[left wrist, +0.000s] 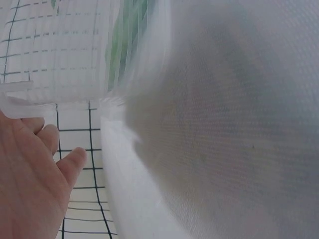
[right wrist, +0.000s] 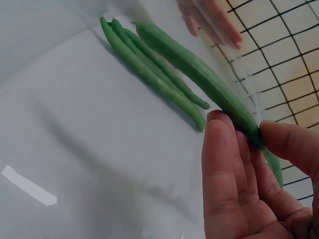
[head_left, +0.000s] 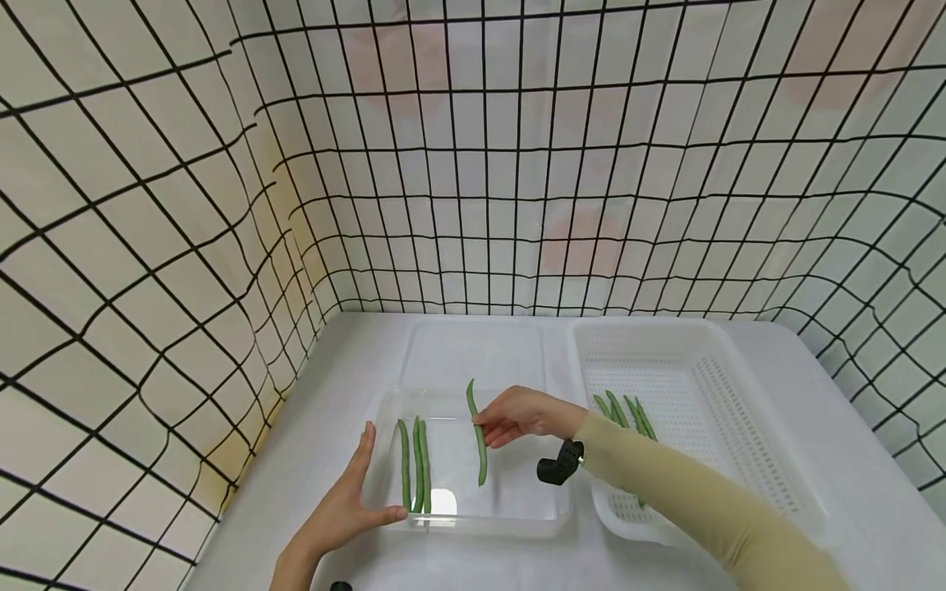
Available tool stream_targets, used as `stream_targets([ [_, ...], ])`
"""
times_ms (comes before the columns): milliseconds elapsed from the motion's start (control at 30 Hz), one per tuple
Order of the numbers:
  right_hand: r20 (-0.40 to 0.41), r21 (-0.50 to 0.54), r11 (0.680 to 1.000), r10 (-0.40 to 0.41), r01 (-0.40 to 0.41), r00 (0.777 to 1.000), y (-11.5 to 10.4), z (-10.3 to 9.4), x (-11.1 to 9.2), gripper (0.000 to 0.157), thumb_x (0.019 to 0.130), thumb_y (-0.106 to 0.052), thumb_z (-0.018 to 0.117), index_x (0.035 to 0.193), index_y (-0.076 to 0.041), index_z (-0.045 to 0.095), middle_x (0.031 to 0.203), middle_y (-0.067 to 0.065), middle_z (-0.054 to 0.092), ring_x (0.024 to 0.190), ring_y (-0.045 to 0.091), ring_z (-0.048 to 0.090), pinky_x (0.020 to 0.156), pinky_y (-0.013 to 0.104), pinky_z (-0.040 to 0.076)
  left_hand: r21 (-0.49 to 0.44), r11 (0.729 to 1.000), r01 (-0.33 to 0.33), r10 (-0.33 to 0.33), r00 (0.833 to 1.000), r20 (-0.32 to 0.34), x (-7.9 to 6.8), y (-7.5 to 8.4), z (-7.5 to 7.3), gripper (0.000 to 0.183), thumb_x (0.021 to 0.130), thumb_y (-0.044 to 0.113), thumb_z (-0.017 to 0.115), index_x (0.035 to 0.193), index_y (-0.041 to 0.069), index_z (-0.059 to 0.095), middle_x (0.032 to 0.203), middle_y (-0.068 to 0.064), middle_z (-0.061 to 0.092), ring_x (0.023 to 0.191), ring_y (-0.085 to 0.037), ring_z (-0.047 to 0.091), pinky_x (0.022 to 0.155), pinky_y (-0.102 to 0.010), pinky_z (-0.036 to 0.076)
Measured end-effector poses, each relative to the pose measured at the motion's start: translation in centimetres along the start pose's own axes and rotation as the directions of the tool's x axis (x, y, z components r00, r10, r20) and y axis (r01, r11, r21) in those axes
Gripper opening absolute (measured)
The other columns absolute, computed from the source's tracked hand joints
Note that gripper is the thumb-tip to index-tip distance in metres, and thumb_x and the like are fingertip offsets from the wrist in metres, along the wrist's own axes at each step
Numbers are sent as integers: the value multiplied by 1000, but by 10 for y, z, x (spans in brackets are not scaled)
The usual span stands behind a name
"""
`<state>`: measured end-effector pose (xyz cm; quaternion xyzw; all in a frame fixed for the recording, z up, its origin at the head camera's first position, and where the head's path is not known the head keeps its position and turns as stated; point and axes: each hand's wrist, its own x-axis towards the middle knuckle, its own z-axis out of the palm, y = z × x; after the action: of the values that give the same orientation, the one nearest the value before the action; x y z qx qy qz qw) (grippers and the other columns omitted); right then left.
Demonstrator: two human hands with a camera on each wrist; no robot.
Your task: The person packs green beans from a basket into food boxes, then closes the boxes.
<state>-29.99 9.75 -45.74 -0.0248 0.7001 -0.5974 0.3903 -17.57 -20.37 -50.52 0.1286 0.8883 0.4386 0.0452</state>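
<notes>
My right hand (head_left: 521,414) pinches a green bean (head_left: 481,460) between thumb and fingers, over the clear plastic container (head_left: 510,525). In the right wrist view the held green bean (right wrist: 199,74) slants across the thumb and fingertips, above its shadow. Three green beans (head_left: 419,468) lie side by side at the container's left end. My left hand (head_left: 343,505) is at the container's left front corner, thumb along the front rim and fingers straight by the left side. The left wrist view shows the left hand (left wrist: 35,169) beside the container's ribbed wall (left wrist: 75,74).
A white perforated basket (head_left: 739,419) with several green beans (head_left: 641,417) stands at the right, partly behind my right sleeve. A flat clear lid (head_left: 473,353) lies behind the container. Black grid netting (head_left: 517,164) rises at the back and both sides of the white table (head_left: 325,386).
</notes>
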Motion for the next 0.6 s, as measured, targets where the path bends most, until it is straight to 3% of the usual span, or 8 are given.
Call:
stream_targets([
  [300,17,-22,999,36,-36,999,11,19,18,13,87,-6,67,84,7,69,69,14,67,59,17,66,62,30,56,-2,1000,-10,10,1000,-6,0,-1,1,126,67,40,85,152,29,-7,158,-2,-2,141,-29,4,106,-59,15],
  [600,-5,-64,996,66,-67,998,17,28,22,11,87,-5,67,82,5,68,69,13,66,59,17,66,60,29,55,-6,1000,-3,3,1000,-6,0,-2,1,127,66,44,85,152,32,-8,158,-1,-2,141,-29,4,106,-60,15],
])
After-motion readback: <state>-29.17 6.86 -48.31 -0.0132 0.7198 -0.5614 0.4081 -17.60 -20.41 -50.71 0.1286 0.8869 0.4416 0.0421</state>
